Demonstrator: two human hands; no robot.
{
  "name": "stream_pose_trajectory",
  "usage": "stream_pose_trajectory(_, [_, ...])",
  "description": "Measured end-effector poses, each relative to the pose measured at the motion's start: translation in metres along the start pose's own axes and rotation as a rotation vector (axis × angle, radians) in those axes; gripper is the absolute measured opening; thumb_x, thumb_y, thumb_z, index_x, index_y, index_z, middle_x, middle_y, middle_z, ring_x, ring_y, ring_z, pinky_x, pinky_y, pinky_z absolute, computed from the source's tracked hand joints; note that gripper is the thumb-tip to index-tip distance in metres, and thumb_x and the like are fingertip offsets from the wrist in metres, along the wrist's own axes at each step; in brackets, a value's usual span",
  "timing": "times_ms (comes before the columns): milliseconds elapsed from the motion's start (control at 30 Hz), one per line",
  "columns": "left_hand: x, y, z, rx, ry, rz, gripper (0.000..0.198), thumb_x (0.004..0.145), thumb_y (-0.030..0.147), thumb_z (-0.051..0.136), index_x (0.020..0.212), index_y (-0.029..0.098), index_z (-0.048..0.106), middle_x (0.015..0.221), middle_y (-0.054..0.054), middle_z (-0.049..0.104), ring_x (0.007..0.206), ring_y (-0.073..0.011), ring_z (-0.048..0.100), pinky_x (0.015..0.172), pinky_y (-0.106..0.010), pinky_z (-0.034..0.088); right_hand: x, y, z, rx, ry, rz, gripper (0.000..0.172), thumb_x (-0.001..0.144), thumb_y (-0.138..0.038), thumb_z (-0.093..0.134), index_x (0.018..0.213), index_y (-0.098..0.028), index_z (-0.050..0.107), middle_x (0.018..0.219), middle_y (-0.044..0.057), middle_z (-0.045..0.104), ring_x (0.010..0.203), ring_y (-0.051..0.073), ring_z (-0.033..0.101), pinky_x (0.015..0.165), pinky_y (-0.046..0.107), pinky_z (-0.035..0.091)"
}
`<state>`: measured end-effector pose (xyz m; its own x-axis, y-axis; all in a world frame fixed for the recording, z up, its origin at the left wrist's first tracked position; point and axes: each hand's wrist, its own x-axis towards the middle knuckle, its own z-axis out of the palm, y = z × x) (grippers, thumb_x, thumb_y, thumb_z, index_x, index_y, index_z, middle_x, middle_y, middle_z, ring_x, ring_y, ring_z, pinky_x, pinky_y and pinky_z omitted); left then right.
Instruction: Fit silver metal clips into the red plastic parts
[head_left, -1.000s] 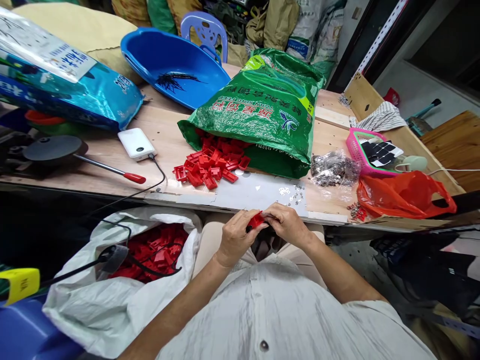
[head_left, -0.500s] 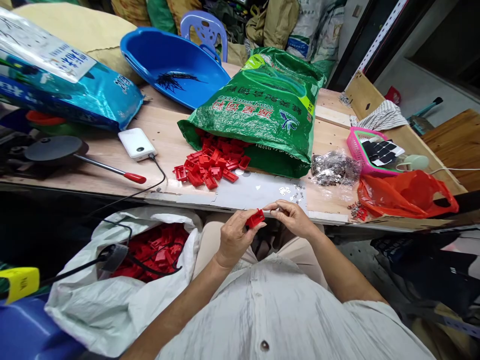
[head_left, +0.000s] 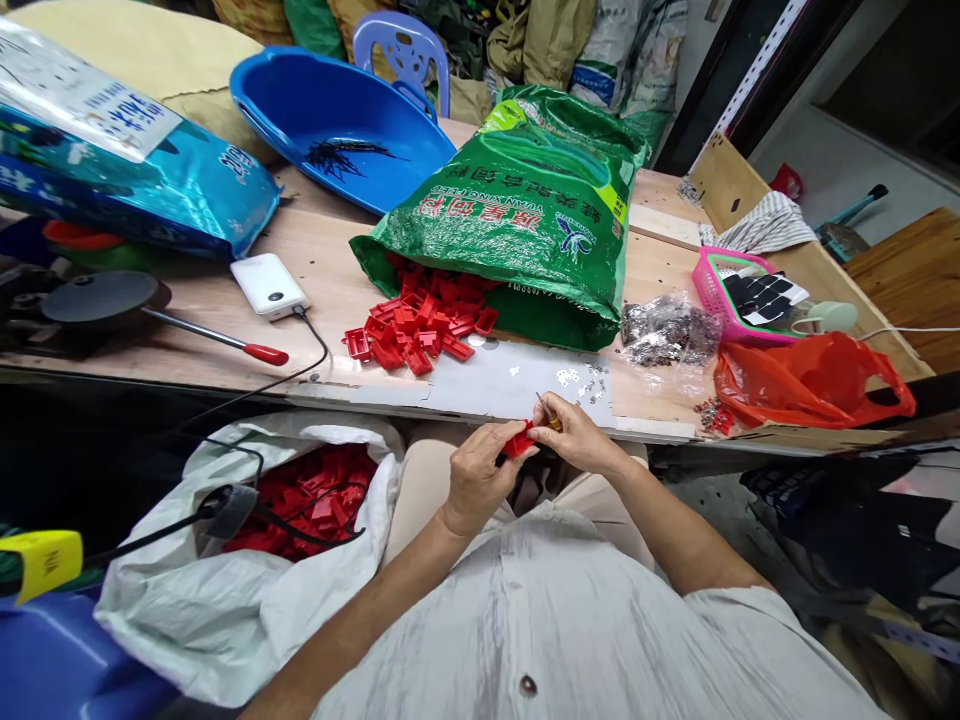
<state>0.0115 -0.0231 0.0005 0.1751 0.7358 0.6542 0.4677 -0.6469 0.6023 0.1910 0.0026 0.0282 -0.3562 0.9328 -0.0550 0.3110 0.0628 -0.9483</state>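
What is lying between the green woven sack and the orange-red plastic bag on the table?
The head view shows a clear plastic bag of small metal pieces there.

Small workshop: plywood workbench (head_left: 315, 250), stacked sacks (head_left: 592, 40)

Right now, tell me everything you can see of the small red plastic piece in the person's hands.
The red plastic piece is small, boxy and glossy, and its moulded shape is largely hidden by the fingers. It is held in front of the person, just below the table's front edge. The left hand grips it, while the right hand is close against its other end; whether the right hand touches it cannot be told.
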Motion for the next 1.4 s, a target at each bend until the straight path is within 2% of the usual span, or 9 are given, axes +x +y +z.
stream_pose_trajectory(167, [-0.004, -0.002, 0.002, -0.028, -0.017, -0.047, 0.027, 0.081, 0.032, 0.072, 0.105, 0.022, 0.067, 0.092, -0.006, 0.075, 0.081, -0.0183, 0.07, 0.077, -0.03, 0.056, -0.001, 0.007, 0.003, 0.02, 0.002, 0.031, 0.018, 0.08, -0.029, 0.06, 0.082, -0.021, 0.045, 0.076, -0.005, 0.047, 0.067, 0.011, 0.044, 0.061, 0.023, 0.036])
stream_pose_trajectory(333, [-0.008, -0.004, 0.001, -0.114, -0.036, -0.089, 0.025, 0.08, 0.028, 0.072, 0.104, 0.022, 0.068, 0.094, -0.005, 0.075, 0.083, -0.0178, 0.07, 0.077, -0.029, 0.055, -0.005, 0.012, 0.006, 0.224, -0.083, 0.106, 0.029, 0.08, -0.037, 0.065, 0.091, -0.02, 0.045, 0.083, -0.003, 0.051, 0.071, 0.01, 0.046, 0.065, 0.023, 0.038])
stream_pose_trajectory(600, [-0.011, -0.013, -0.009, -0.285, -0.087, -0.178, 0.029, 0.073, 0.03, 0.079, 0.1, 0.022, 0.07, 0.091, -0.006, 0.074, 0.082, -0.0188, 0.068, 0.077, -0.032, 0.054, -0.008, 0.014, 0.003, 0.428, -0.199, 0.171, 0.043, 0.074, -0.046, 0.075, 0.095, -0.02, 0.048, 0.082, -0.004, 0.05, 0.065, 0.007, 0.043, 0.056, 0.02, 0.031])
stream_pose_trajectory(700, [-0.015, -0.024, -0.011, -0.445, -0.075, -0.267, 0.031, 0.068, 0.034, 0.083, 0.093, 0.021, 0.072, 0.085, -0.005, 0.072, 0.082, -0.0196, 0.066, 0.077, -0.033, 0.054, -0.008, 0.011, 0.01, 0.525, -0.231, 0.206, 0.047, 0.071, -0.044, 0.079, 0.096, -0.021, 0.046, 0.078, -0.006, 0.049, 0.058, 0.006, 0.039, 0.051, 0.019, 0.027])
stream_pose_trajectory(800, [-0.017, -0.031, -0.009, -0.656, -0.011, -0.473, 0.033, 0.064, 0.036, 0.084, 0.09, 0.02, 0.071, 0.086, -0.005, 0.071, 0.081, -0.0189, 0.066, 0.076, -0.032, 0.054, -0.002, 0.007, 0.02, 0.541, -0.231, 0.205, 0.047, 0.071, -0.046, 0.078, 0.095, -0.022, 0.045, 0.07, -0.008, 0.046, 0.053, 0.006, 0.036, 0.049, 0.019, 0.025])
stream_pose_trajectory(933, [-0.013, -0.036, -0.007, -0.854, 0.142, -0.744, 0.038, 0.064, 0.035, 0.083, 0.095, 0.02, 0.068, 0.086, -0.002, 0.072, 0.078, -0.0167, 0.068, 0.076, -0.03, 0.056, 0.023, 0.002, 0.018, 0.261, -0.192, 0.115, 0.038, 0.078, -0.048, 0.07, 0.098, -0.021, 0.05, 0.079, -0.003, 0.058, 0.064, 0.01, 0.05, 0.058, 0.022, 0.037])
stream_pose_trajectory(1100, [-0.008, -0.038, -0.012, -0.965, 0.2, -0.842, 0.054, 0.072, 0.033, 0.078, 0.122, 0.023, 0.061, 0.093, -0.003, 0.072, 0.086, -0.0182, 0.071, 0.086, -0.035, 0.056, 0.074, 0.007, -0.005, -0.457, 0.117, 0.032, 0.009, 0.088, -0.024, 0.058, 0.096, -0.02, 0.062, 0.098, 0.004, 0.068, 0.09, 0.018, 0.06, 0.081, 0.03, 0.042])
stream_pose_trajectory(1233, [-0.007, -0.04, -0.015, -1.017, 0.201, -0.871, 0.064, 0.073, 0.032, 0.078, 0.132, 0.025, 0.055, 0.093, -0.003, 0.072, 0.088, -0.021, 0.072, 0.087, -0.04, 0.057, 0.105, 0.02, -0.011, -0.737, 0.108, 0.04, 0.012, 0.087, -0.016, 0.057, 0.095, -0.019, 0.066, 0.1, 0.007, 0.069, 0.093, 0.021, 0.06, 0.081, 0.03, 0.041])
stream_pose_trajectory(1400, [-0.004, -0.042, -0.016, -0.999, 0.211, -0.857, 0.065, 0.073, 0.032, 0.077, 0.133, 0.025, 0.055, 0.095, -0.003, 0.072, 0.088, -0.0207, 0.072, 0.087, -0.041, 0.057, 0.119, 0.027, -0.009, -0.839, 0.061, 0.043, 0.007, 0.086, -0.017, 0.059, 0.089, -0.019, 0.065, 0.096, 0.007, 0.068, 0.09, 0.021, 0.06, 0.077, 0.028, 0.041])
